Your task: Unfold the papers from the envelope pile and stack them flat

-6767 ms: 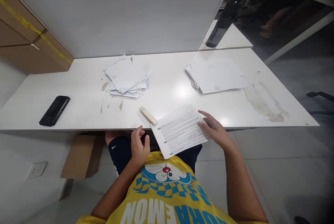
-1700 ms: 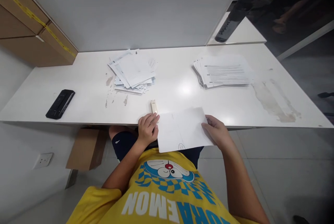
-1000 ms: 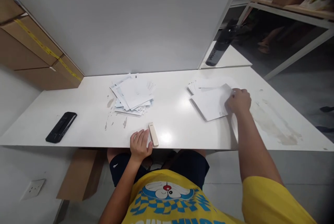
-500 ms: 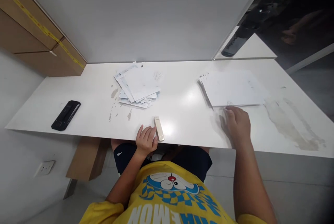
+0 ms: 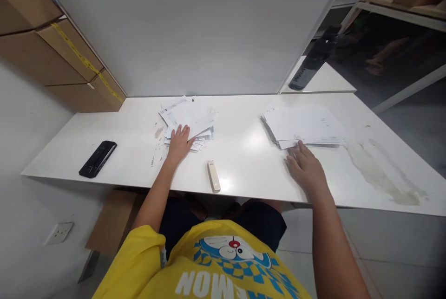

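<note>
On the left, my left hand [image 5: 180,143] lies with its fingers spread on the near edge of a loose pile of white papers [image 5: 191,118]. These sheets are fanned at odd angles, some with blue-grey print. Over on the right, my right hand [image 5: 308,169] is at the front edge of a neater stack of white paper [image 5: 303,125], fingertips touching it near a small printed mark. Its fingers look slightly apart, with no sheet visibly gripped. A cream stapler-like tool [image 5: 213,176] rests on the table between my hands, touched by neither.
The white table [image 5: 240,150] runs along a grey panel. A black phone-like device [image 5: 98,159] lies at the left. Cardboard boxes [image 5: 104,92] stand at the back left, a dark bottle [image 5: 313,60] at the back right. A greyish stain [image 5: 383,173] marks the right side.
My left hand has moved from beside the cream tool up and left onto the loose pile. The right hand stays at the stack's front edge, its fingers somewhat more spread. The view has shifted slightly.
</note>
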The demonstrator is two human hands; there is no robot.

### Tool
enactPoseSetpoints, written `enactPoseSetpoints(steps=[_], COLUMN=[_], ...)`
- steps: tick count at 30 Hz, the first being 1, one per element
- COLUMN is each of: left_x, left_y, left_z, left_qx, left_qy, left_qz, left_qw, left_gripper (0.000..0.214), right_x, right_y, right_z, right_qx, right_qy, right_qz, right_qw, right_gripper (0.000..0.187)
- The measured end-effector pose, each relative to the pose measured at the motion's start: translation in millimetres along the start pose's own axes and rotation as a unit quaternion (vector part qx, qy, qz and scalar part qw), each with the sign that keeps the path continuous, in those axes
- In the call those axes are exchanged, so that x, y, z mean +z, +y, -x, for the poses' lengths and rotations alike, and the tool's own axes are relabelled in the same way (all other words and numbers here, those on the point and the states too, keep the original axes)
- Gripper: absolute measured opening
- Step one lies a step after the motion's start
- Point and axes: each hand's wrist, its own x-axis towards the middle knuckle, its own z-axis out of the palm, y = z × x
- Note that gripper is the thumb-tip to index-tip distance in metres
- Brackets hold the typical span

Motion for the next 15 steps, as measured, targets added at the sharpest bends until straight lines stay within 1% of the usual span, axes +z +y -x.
enactPoseSetpoints(steps=[2, 4, 5, 6, 7, 8, 9, 11, 12, 13, 14, 15], left_x=[3.7, 9.0, 12.2, 15.5, 18.8, 21.9, 24.4, 27.5, 27.8, 27.4, 26.3, 24.7], left_y=[-5.4, -3.1, 0.2, 4.8, 10.5, 17.1, 24.6, 41.3, 50.1, 58.6, 66.5, 73.2], left_z=[2.4, 12.7, 18.3, 23.2, 26.8, 29.0, 29.8, 28.6, 27.3, 26.2, 25.4, 25.1], left_qx=[0.043, 0.069, 0.077, 0.084, 0.092, 0.102, 0.114, 0.141, 0.155, 0.170, 0.186, 0.202], left_qy=[-0.037, -0.050, -0.056, -0.063, -0.074, -0.086, -0.099, -0.126, -0.138, -0.148, -0.158, -0.168], left_qz=[-0.014, -0.017, -0.013, -0.006, 0.002, 0.012, 0.020, 0.034, 0.037, 0.037, 0.035, 0.033], left_qw=[0.998, 0.996, 0.995, 0.994, 0.993, 0.991, 0.988, 0.981, 0.978, 0.974, 0.969, 0.964], left_gripper=[0.043, 0.047, 0.050, 0.052, 0.054, 0.056, 0.059, 0.066, 0.069, 0.071, 0.072, 0.071], right_x=[-7.6, -13.5, -14.6, -13.9, -11.1, -6.1, 0.9, 20.5, 32.1, 44.3, 56.2, 67.3], right_y=[-17.6, -41.7, -55.2, -69.0, -82.8, -96.3, -109.3, -132.8, -142.8, -151.2, -157.6, -161.7], right_z=[9.5, 21.0, 26.3, 30.9, 34.3, 36.5, 37.3, 34.5, 31.0, 26.4, 20.7, 14.4], right_qx=[0.020, 0.072, 0.101, 0.127, 0.149, 0.166, 0.179, 0.204, 0.217, 0.230, 0.242, 0.252], right_qy=[0.053, 0.102, 0.106, 0.090, 0.054, 0.005, -0.049, -0.138, -0.163, -0.173, -0.171, -0.153], right_qz=[-0.034, -0.094, -0.135, -0.183, -0.236, -0.290, -0.345, -0.448, -0.494, -0.532, -0.560, -0.575], right_qw=[0.998, 0.988, 0.980, 0.971, 0.959, 0.942, 0.920, 0.859, 0.826, 0.796, 0.774, 0.763], right_gripper=[0.042, 0.044, 0.045, 0.045, 0.045, 0.045, 0.046, 0.047, 0.048, 0.049, 0.049, 0.048])
